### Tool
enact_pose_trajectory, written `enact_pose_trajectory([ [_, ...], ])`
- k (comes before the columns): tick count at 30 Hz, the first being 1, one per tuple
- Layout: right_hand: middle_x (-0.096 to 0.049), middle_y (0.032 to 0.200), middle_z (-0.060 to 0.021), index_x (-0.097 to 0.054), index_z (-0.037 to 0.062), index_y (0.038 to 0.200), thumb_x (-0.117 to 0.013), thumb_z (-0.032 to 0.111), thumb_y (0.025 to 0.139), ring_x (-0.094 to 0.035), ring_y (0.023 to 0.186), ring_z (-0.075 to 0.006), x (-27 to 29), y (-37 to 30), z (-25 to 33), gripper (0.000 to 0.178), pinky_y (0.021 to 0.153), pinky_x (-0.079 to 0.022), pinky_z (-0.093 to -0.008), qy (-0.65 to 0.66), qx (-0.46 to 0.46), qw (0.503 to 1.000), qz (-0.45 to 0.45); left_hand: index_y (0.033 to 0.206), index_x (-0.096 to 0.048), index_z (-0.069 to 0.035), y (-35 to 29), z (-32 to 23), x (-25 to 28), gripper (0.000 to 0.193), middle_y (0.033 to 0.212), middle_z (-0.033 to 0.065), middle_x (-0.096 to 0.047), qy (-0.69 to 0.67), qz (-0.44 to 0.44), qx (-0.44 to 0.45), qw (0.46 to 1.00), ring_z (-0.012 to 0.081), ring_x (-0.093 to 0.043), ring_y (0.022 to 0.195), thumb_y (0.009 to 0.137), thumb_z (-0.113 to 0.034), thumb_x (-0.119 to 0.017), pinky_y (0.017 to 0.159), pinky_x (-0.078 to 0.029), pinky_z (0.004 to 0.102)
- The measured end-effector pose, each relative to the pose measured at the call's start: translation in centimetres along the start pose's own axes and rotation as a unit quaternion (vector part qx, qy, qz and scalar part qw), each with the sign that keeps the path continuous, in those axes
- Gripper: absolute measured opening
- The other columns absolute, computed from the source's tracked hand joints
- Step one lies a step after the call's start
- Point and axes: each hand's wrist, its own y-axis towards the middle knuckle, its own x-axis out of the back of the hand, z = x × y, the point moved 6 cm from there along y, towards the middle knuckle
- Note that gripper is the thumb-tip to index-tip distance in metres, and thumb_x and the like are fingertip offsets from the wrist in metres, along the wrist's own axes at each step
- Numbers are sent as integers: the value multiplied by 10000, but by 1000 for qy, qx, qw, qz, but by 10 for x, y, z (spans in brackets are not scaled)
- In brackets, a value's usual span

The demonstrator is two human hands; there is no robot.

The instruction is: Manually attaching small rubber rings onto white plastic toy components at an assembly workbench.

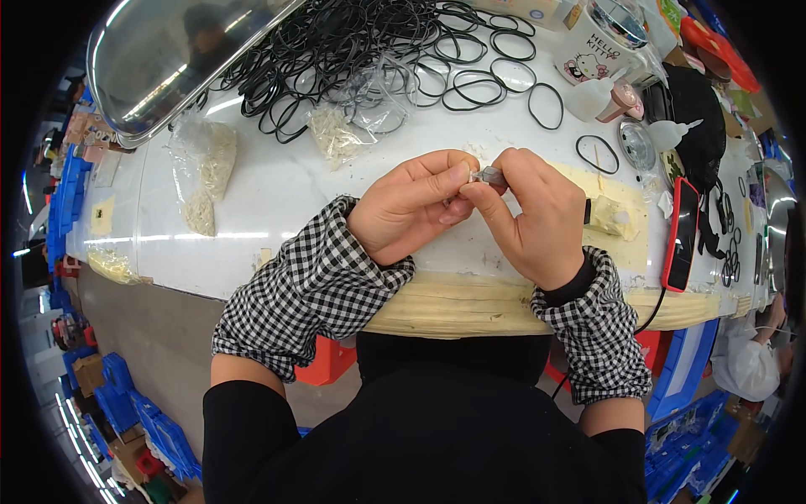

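Observation:
Over the table's front part, my two hands meet at the fingertips. My left hand [417, 202] is closed in a pinch on a tiny pale piece [473, 177], mostly covered by the thumb and finger. Between the thumb and fingers of my right hand [537, 217] sits a small grey, metal-looking piece [490, 175]; its tip touches or nearly touches the pale piece, and its kind is not clear. Beyond my hands lies a big heap of thin black rubber rings [336, 42]. An open clear bag of small off-white parts [334, 134] rests between the heap and my left hand.
At the far left stands a shiny metal tray [168, 63]. Another bag of off-white parts [210, 164] lies below it. To the right are a white cup [594, 52], a phone in a red case [682, 235] with a cable, and a yellowish taped block [613, 217].

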Motion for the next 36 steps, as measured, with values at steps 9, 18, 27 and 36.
enact_pose_trajectory([
  [9,-498,588,-18,-501,82,700,-662,342,820,-516,490,-186,1,0,1,329,424,-374,-299,-5,-14,1000,15,992,-489,-37,0,-1,0,199,809,-11,-493,20,-4,-2,1000,73,-392,713,975,-232,-451,722,-374,215],
  [18,-522,619,-41,-518,52,713,-681,274,812,-505,504,-193,14,7,-12,293,447,-376,-300,12,-68,997,22,925,-502,-43,0,-9,5,170,797,-5,-475,43,-57,-30,997,82,-406,715,961,-205,-464,682,-369,195],
  [27,-572,755,-70,-598,47,828,-667,159,781,-579,632,-253,-10,-9,-27,140,558,-448,-348,12,-89,981,174,951,-548,-19,-6,-16,35,98,936,50,-571,22,-243,-63,968,116,-552,828,881,-84,-567,748,-481,210],
  [36,-566,822,-76,-578,55,876,-652,157,791,-593,692,-267,-28,-13,-18,152,575,-463,-363,-51,-71,975,203,1050,-522,17,-7,-15,45,182,955,67,-557,-54,-252,-82,963,132,-549,862,886,-59,-529,778,-474,224],
])
